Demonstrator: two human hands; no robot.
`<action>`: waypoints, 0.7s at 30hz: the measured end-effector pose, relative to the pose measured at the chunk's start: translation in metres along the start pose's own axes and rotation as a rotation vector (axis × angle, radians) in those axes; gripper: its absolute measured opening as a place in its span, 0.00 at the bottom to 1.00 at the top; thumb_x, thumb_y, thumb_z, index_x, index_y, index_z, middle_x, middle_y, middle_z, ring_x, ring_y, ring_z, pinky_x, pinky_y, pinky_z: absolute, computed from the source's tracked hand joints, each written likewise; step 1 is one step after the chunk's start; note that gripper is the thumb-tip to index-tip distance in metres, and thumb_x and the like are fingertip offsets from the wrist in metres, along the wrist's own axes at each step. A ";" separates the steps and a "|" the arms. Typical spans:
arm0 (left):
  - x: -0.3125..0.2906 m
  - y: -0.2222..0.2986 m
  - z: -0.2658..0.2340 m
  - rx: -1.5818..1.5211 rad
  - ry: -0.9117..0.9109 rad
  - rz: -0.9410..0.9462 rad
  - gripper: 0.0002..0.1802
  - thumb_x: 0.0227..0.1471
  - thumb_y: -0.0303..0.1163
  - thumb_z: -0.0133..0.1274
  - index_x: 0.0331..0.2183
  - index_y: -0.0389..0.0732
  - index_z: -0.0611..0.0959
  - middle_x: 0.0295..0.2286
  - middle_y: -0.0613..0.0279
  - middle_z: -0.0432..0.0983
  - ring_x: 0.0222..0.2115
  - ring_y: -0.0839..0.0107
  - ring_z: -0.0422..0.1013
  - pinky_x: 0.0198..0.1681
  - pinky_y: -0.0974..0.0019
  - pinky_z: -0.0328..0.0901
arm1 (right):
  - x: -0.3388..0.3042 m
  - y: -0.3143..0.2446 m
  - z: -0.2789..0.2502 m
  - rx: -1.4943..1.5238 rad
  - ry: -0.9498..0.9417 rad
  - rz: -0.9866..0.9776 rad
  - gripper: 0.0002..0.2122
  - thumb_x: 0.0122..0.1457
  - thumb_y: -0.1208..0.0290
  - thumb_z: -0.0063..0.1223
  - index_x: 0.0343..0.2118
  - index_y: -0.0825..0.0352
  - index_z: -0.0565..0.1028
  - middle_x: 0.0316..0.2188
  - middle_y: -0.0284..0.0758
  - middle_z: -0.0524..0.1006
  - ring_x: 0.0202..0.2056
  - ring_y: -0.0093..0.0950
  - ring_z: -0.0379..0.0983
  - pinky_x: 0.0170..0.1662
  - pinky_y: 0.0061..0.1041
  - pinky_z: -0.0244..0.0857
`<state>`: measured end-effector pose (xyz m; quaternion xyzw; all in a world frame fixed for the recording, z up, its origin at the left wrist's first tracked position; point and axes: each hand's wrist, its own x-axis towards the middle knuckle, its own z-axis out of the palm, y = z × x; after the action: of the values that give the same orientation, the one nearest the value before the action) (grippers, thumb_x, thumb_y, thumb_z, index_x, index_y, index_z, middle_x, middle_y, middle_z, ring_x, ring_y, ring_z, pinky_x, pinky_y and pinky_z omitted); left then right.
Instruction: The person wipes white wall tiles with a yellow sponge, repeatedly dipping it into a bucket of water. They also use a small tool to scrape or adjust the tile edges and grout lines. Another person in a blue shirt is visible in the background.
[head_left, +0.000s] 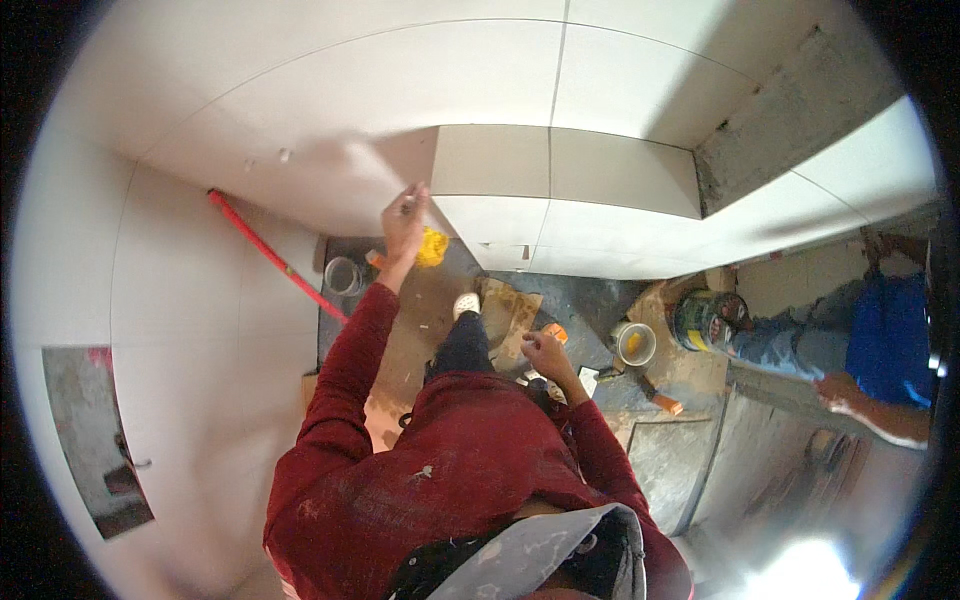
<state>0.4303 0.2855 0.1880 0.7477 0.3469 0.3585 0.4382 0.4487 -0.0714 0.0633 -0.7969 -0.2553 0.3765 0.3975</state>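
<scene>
My left hand (403, 228) is raised in front of the white tiled wall (330, 170), close to the corner of a boxed-out tiled ledge (490, 165). Its fingers are pinched together, and whatever small thing may be between them is too small to name. Behind that wrist a crumpled yellow cloth or bag (432, 248) shows. Lower and closer to my body is my right hand (546, 356), its fingers curled closed. What it holds, if anything, cannot be made out. An orange object (556, 332) lies just beyond it.
A red hose (270, 250) runs from the left wall down to the floor. Beside it stands a clear bucket (343, 276). Another bucket (634, 343) and an orange-ended tool (662, 400) are at the right. Farther right, a person in blue (888, 330) is near a dark paint bucket (708, 320).
</scene>
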 end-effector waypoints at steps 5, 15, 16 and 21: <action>0.085 -0.006 -0.022 -0.213 -0.357 -0.392 0.16 0.52 0.46 0.60 0.31 0.42 0.84 0.18 0.75 0.64 0.17 0.82 0.58 0.21 0.73 0.55 | -0.012 -0.012 0.022 0.145 0.188 0.148 0.18 0.57 0.57 0.54 0.39 0.70 0.79 0.31 0.46 0.80 0.35 0.37 0.78 0.39 0.35 0.69; 0.160 -0.008 0.005 -0.220 -0.824 -0.353 0.19 0.52 0.48 0.60 0.31 0.40 0.83 0.15 0.79 0.55 0.17 0.82 0.55 0.22 0.74 0.54 | 0.108 -0.160 0.065 0.833 1.025 -0.064 0.10 0.64 0.68 0.51 0.39 0.72 0.76 0.26 0.29 0.75 0.27 0.18 0.69 0.31 0.20 0.64; 0.160 -0.009 0.006 -0.262 -0.825 -0.329 0.19 0.52 0.48 0.61 0.31 0.41 0.83 0.17 0.78 0.58 0.18 0.83 0.56 0.23 0.74 0.54 | 0.111 -0.177 0.069 0.850 1.031 -0.047 0.11 0.64 0.69 0.51 0.41 0.72 0.75 0.27 0.29 0.75 0.27 0.17 0.69 0.31 0.17 0.64; 0.166 -0.006 0.007 -0.162 -0.904 -0.256 0.18 0.49 0.48 0.63 0.28 0.42 0.83 0.23 0.75 0.68 0.22 0.83 0.58 0.26 0.75 0.55 | 0.130 -0.226 0.068 0.862 1.107 0.001 0.10 0.65 0.67 0.51 0.40 0.71 0.75 0.27 0.28 0.75 0.28 0.16 0.70 0.33 0.16 0.66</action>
<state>0.5186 0.4235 0.2185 0.7435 0.1817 -0.0335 0.6427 0.4461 0.1751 0.1713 -0.6429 0.1570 -0.0169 0.7495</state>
